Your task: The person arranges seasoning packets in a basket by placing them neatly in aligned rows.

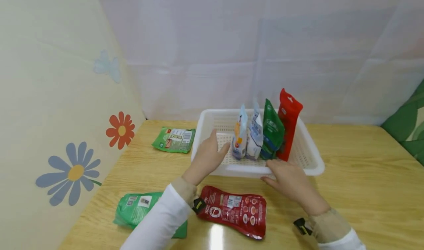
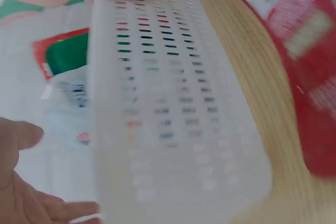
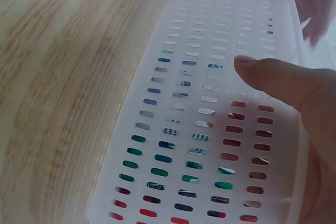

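Observation:
A white perforated plastic basket [image 1: 238, 171] holds several packets standing upright in a row. From left to right are a pale blue-and-white pouch [image 1: 240, 136], a white-and-blue pouch [image 1: 255, 136], a green pouch [image 1: 272, 129] and a tall red packet [image 1: 289, 123]. My left hand [image 1: 208, 154] reaches over the basket's left front corner, thumb and fingers spread, left of the pale pouch and holding nothing. The right hand [image 1: 291, 178] grips the front rim, its thumb [image 3: 268, 77] against the outer wall and its fingers over the inside.
A dark red pouch [image 1: 235, 210] lies flat on the wooden table in front of the basket. One green packet [image 1: 175, 139] lies left of it; another green bag [image 1: 134, 210] sits near the left forearm, partly hidden by the sleeve. A white cloth backdrop [image 1: 185, 77] stands behind.

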Motion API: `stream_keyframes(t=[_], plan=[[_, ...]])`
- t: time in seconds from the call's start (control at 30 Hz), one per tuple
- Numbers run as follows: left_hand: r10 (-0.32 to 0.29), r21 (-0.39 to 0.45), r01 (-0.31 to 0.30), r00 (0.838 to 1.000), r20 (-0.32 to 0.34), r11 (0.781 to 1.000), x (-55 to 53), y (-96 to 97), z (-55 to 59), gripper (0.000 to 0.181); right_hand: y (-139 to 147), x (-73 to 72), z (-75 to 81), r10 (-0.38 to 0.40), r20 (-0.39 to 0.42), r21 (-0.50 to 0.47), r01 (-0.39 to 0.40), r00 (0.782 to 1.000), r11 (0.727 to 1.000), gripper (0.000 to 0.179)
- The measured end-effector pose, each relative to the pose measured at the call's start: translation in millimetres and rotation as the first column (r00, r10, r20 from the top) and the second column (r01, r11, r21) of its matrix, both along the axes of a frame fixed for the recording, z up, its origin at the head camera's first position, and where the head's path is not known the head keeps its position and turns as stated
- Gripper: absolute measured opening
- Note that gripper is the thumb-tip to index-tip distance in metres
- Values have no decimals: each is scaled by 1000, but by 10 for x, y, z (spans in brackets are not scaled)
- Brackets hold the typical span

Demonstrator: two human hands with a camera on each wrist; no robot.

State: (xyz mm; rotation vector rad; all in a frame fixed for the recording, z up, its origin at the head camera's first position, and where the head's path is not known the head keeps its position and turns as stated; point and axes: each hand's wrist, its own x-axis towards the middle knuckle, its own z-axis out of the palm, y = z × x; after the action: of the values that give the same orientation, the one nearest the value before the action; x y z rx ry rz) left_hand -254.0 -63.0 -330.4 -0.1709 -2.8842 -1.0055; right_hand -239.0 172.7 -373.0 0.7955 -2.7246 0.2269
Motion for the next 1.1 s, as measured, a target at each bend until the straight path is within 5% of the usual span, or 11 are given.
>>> stream_keyframes(t=[0.17,0.47,0.67,0.87,1.0,1.1], plan=[[74,-22,-78,987,-144,997,333,-348,-38,66,17,12,11,-13,5,2,13,1000,1000,26],[204,-154,-209,978,-49,966,850,-979,-297,58,9,-7,2,12,7,12,-12,1000,1000,26],[316,-213,-326,946,-79,921,1056,-1427,-468,51,11,-20,7,-1,29,13,1,1000,1000,26],[474,-229,-448,877,75,864,1213,-1848,-612,59,19,-40,-7,-5,32,28,4,999,1000,27],[506,-154,-483,832,227,862,1308,-2031,-714,73,3,-38,-12,2,39,17,-3,999,1000,28],[487,-104,-480,816,312,871,1329,-2078,-765,85,-1,-32,-13,1,42,13,-2,999,1000,29]])
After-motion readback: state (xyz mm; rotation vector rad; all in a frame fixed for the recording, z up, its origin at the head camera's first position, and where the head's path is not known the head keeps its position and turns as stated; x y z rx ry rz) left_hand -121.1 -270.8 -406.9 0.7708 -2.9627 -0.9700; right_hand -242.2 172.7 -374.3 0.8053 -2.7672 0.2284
